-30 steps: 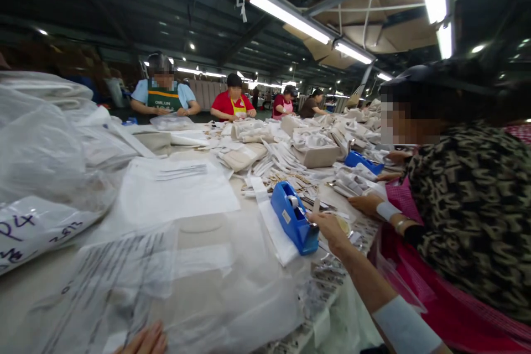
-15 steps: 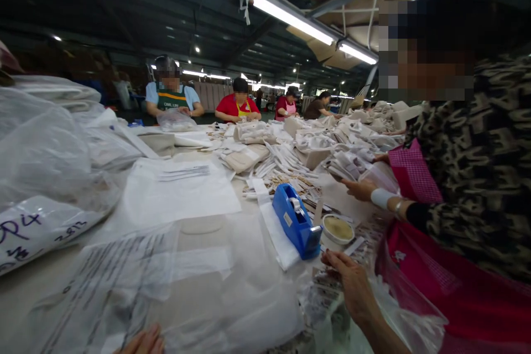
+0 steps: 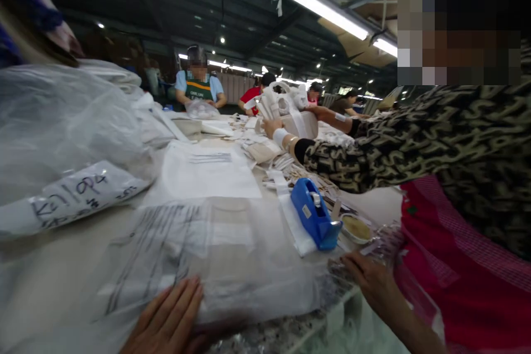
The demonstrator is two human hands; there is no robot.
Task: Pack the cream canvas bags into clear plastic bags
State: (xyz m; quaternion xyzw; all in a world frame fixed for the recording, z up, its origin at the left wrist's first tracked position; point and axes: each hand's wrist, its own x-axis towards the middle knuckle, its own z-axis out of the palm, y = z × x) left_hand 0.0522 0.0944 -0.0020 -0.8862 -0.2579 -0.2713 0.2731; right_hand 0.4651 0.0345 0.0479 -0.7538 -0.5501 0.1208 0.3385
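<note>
Grip first: left hand [image 3: 168, 312] spread flat and clasping nothing, fingers straight; right hand [image 3: 371, 279] has its fingers drawn in narrow, and we cannot tell whether anything is pinched there.

Taking the blue tape dispenser [image 3: 316, 214] as our landmark, we read left to right. Well left of it, a bulky plastic bag with handwriting [image 3: 74, 196] lies on the tabletop [image 3: 74, 271]. Nearer, left of the dispenser and closer to us, is the flat printed clear bag [image 3: 157, 243], a beige piece [image 3: 230, 224] inside. White sheets [image 3: 211, 168] lie beyond it, left of the dispenser.

Step in hand, by our judgement: steadying the bagged piece while the right hand works close to the tape. Next move, we think, calls for light left-hand pressure so the film does not wrinkle.

Pose: left hand palm down on the bag's near part, left of the dispenser, fingers pointing away from us. Right forearm slants up from the bottom edge; its fingertips sit just on our side of the dispenser, near the round dish [image 3: 357, 228] at its right.

Beyond the dispenser, a co-worker's patterned sleeve [image 3: 344, 163] reaches toward a beige bundle [image 3: 307, 121].
</note>
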